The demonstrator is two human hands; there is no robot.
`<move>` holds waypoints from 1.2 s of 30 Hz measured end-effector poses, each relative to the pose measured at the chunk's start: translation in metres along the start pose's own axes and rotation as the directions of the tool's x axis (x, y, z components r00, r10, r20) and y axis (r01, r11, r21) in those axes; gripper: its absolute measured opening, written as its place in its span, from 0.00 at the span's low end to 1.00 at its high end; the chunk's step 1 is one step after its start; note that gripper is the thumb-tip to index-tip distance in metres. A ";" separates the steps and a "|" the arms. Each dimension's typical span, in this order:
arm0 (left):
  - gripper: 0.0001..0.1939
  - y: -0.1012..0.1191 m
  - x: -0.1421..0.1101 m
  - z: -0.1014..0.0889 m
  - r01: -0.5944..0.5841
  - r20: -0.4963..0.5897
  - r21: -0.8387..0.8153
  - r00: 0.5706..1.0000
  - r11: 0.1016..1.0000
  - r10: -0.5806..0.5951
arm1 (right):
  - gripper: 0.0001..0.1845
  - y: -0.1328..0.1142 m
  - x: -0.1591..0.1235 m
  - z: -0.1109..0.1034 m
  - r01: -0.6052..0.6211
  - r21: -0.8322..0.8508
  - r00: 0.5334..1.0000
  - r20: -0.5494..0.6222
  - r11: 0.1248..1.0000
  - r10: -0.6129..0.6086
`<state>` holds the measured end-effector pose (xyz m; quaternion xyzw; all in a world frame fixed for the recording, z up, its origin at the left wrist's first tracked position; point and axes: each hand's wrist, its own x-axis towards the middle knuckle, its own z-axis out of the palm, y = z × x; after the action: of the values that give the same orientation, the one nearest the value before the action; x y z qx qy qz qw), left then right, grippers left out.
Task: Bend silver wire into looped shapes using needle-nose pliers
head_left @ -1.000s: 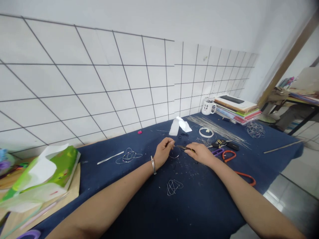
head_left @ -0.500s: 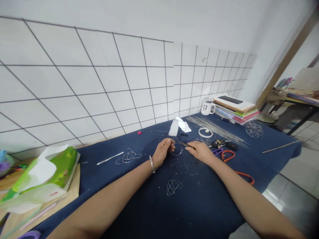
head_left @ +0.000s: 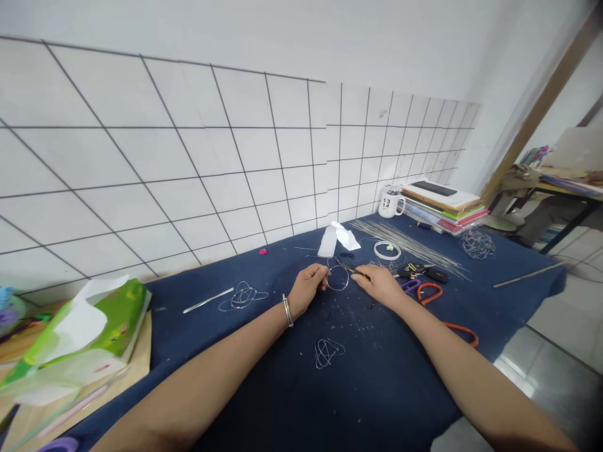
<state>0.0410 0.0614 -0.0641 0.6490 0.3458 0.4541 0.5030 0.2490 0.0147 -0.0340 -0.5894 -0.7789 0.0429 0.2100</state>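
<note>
Between my hands is a thin silver wire loop point(head_left: 338, 289), roughly round. My left hand point(head_left: 308, 282) pinches its left side, fingers closed. My right hand point(head_left: 379, 282) is closed around a small pair of pliers point(head_left: 360, 274); the narrow jaws point left and reach the loop's upper right. Whether the jaws grip the wire is too small to tell. Nearer me on the dark blue cloth point(head_left: 282, 402) lies a tangled wire coil point(head_left: 328, 353). Another wire coil point(head_left: 244, 296) rests left of my left hand, beside a flat bundle of straight strips point(head_left: 208, 301).
Behind my right hand lie long straight wires point(head_left: 409, 242), a white ring spool point(head_left: 387, 250) and black-handled tools point(head_left: 414, 270). Orange-handled scissors point(head_left: 429, 293) lie to the right. A mug point(head_left: 390, 204) and stacked books point(head_left: 443, 204) stand at the back. Tissues point(head_left: 94, 326) sit left.
The wire loop has turned a little and shows rounder, slightly further right. Both hands stay nearly in place, still holding the loop and the pliers.
</note>
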 end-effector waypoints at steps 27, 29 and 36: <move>0.16 0.001 -0.001 0.000 -0.023 0.008 0.046 1.000 0.999 0.022 | 0.17 -0.004 -0.001 0.003 0.019 -0.033 1.000 0.018 0.999 -0.019; 0.15 0.000 0.000 0.000 -0.026 -0.001 0.054 1.000 0.998 0.026 | 0.17 -0.005 -0.002 0.003 0.026 -0.032 1.000 0.017 0.999 -0.025; 0.14 -0.003 0.000 0.001 -0.026 -0.004 0.133 1.000 0.991 0.027 | 0.17 -0.003 -0.003 0.003 0.042 -0.032 0.998 0.051 0.999 -0.040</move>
<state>0.0421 0.0617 -0.0670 0.6842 0.3682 0.4387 0.4515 0.2453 0.0114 -0.0367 -0.5753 -0.7965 0.0403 0.1814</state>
